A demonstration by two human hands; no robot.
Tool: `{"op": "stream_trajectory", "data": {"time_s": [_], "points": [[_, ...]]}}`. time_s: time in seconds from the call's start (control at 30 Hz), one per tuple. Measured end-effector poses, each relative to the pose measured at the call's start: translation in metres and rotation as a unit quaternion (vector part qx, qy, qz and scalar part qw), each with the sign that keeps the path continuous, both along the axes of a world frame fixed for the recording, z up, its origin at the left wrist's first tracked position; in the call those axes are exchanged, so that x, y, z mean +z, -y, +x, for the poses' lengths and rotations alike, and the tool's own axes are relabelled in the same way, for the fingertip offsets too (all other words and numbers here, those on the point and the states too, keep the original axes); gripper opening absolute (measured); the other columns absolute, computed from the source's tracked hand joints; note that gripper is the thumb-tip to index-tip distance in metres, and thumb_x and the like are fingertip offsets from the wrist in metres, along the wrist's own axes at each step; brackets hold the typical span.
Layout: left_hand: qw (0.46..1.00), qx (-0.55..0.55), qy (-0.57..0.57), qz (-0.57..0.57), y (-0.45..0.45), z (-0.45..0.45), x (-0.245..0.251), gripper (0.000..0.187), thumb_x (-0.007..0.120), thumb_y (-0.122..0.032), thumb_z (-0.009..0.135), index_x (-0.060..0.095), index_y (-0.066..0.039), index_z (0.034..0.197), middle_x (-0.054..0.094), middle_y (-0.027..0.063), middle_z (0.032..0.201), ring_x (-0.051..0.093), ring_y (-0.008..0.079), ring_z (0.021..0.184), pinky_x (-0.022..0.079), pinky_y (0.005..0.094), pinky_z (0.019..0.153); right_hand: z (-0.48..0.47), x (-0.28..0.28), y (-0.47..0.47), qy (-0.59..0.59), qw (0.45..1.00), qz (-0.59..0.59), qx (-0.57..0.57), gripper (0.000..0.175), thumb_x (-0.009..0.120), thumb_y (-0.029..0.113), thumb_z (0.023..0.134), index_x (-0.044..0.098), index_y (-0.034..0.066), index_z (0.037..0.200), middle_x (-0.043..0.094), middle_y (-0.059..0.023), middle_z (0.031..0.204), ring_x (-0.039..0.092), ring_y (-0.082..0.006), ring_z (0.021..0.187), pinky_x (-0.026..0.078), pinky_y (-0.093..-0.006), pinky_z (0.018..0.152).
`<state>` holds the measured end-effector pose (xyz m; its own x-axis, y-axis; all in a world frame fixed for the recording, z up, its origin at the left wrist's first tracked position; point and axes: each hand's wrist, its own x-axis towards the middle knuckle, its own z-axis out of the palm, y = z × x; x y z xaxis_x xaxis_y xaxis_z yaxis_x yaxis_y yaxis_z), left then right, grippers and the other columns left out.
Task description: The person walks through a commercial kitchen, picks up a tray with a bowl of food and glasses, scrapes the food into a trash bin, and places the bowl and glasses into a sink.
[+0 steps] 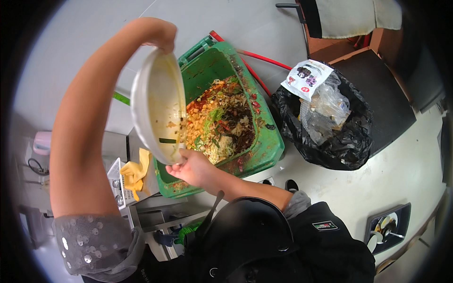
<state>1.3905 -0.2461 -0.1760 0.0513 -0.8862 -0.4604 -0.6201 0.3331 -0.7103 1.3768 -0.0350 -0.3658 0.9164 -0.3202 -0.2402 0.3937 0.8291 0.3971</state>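
Observation:
Both hands hold a large white bowl (141,106), tipped on its side above a green wheeled bin (270,141). My left hand (161,35) grips the bowl's far rim, its fingers partly hidden behind the wall. At the near rim, my right hand (194,168) has its thumb on the edge and its fingers underneath. Yellowish residue and small food scraps cling to the bowl's inside. Mixed food waste (223,120) lies in the bin, with orange cubes, shredded greens and dark matter. Smears and red bits stick to the bin's broad rim.
A black bin bag (290,134) holding clear plastic and a white printed packet (308,78) stands right of the bin. Red poles (269,59) lie behind. Yellow rubber gloves (134,173) hang by a white basket (115,173) at left. A grey tub (407,219) holds dishes.

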Motion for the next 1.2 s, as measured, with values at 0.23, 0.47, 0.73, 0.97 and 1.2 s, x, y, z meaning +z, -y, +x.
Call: {"op": "stream_trajectory", "data": {"time_s": [0.23, 0.47, 0.73, 0.97, 1.2], "points": [[0.999, 0.033, -0.027, 0.028, -0.004, 0.047, 0.01, 0.024, 0.055, -0.017, 0.058, 0.059, 0.004, 0.068, 0.054, 0.0179, 0.056, 0.052, 0.0272, 0.042, 0.043, 0.0375, 0.039, 0.006, 0.006, -0.014, -0.03, 0.998, -0.013, 0.057, 0.014, 0.037, 0.013, 0.082, 0.039, -0.0005, 0.085, 0.043, -0.0071, 0.072, 0.037, -0.0139, 0.052, 0.039, -0.0377, 0.075], [0.991, -0.017, -0.135, -0.004, -0.02, 0.047, 0.064, 0.022, 0.053, -0.013, 0.055, 0.058, 0.005, 0.068, 0.056, 0.0176, 0.06, 0.054, 0.0243, 0.051, 0.042, 0.0359, 0.045, 0.027, 0.008, 0.005, 0.039, 0.996, -0.074, -0.018, 0.016, 0.04, 0.013, 0.082, 0.037, -0.0026, 0.086, 0.043, -0.0113, 0.067, 0.041, -0.0188, 0.056, 0.038, -0.0406, 0.076], [0.978, 0.084, -0.15, -0.116, -0.029, 0.074, 0.065, 0.026, 0.051, -0.014, 0.056, 0.058, 0.006, 0.072, 0.056, 0.0177, 0.06, 0.053, 0.0241, 0.049, 0.042, 0.0344, 0.044, 0.038, 0.009, 0.005, 0.067, 0.991, -0.12, 0.0, 0.016, 0.037, 0.015, 0.083, 0.036, 0.0, 0.088, 0.042, -0.011, 0.076, 0.04, -0.0167, 0.055, 0.04, -0.0379, 0.071], [0.992, 0.068, -0.093, -0.043, -0.035, 0.105, 0.029, 0.027, 0.054, -0.017, 0.057, 0.058, 0.007, 0.068, 0.055, 0.0179, 0.059, 0.052, 0.0255, 0.049, 0.043, 0.0351, 0.045, 0.037, -0.007, -0.017, -0.024, 0.993, -0.095, 0.072, 0.016, 0.036, 0.019, 0.084, 0.04, 0.004, 0.087, 0.044, -0.0083, 0.076, 0.042, -0.0142, 0.057, 0.042, -0.0334, 0.066], [0.954, 0.221, -0.155, -0.127, -0.059, 0.11, 0.036, 0.033, 0.051, -0.016, 0.056, 0.055, 0.004, 0.082, 0.056, 0.0153, 0.071, 0.053, 0.0236, 0.068, 0.042, 0.0341, 0.058, 0.023, -0.003, -0.004, -0.108, 0.982, -0.124, 0.094, 0.02, 0.034, 0.018, 0.084, 0.038, 0.0032, 0.096, 0.046, -0.0077, 0.074, 0.042, -0.0147, 0.055, 0.044, -0.0346, 0.06]]}}
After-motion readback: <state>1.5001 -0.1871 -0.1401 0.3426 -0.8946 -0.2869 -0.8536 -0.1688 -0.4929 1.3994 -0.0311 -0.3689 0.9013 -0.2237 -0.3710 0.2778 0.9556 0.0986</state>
